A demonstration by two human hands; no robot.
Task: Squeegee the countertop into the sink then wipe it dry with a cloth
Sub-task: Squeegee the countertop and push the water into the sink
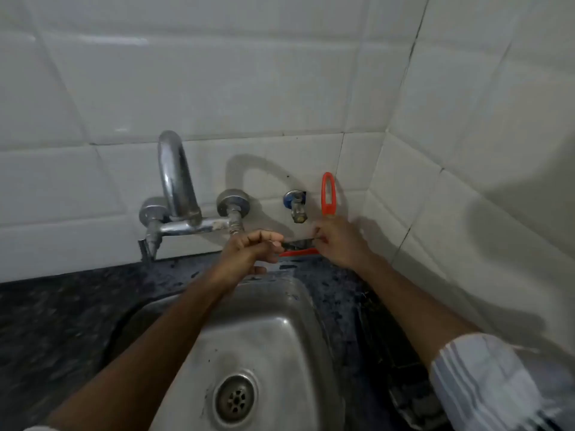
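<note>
Both hands meet at center of frame, above the sink's (273,309) far rim. Right hand (337,242) is closed around the squeegee (328,194) at the base of its handle; the red loop handle sticks up above the fist, against the tiles. Left hand (249,248) has fingers curled, thumb and fingertips pinched on the left end of the dark blade. The red blade bar shows btw the two hands, just above the wet dark countertop (334,290). Faucet (177,188) stands at left of the hands.
</note>
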